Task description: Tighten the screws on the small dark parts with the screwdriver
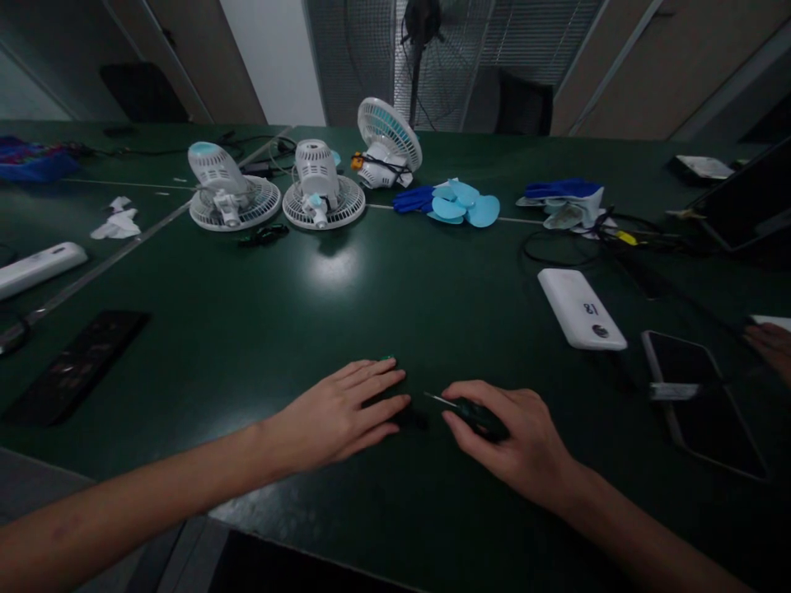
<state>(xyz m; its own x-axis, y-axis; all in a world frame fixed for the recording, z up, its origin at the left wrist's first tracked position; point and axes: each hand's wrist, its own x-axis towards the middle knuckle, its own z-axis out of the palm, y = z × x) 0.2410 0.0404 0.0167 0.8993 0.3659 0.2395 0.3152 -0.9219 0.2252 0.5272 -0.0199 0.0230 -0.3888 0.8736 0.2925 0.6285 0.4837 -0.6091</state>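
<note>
My right hand (510, 436) is closed around the dark handle of a small screwdriver (482, 418). The thin metal shaft points left, toward my other hand. Palm down on the dark green table (432, 511), my left hand (339, 416) has its fingers stretched out. A tiny green spot shows by one of its fingertips, too small to make out. Between the two hands lies a dark patch on the tabletop; I cannot tell whether it is an object or a shadow.
Several white fan heads (321, 185) stand at the back, near light-blue fan blades (463, 203) and blue-and-white gloves (565, 202). Rightward lie a white power bank (574, 305), a phone (704, 403), and another person's hand (772, 346). A black panel (77, 362) is on the left.
</note>
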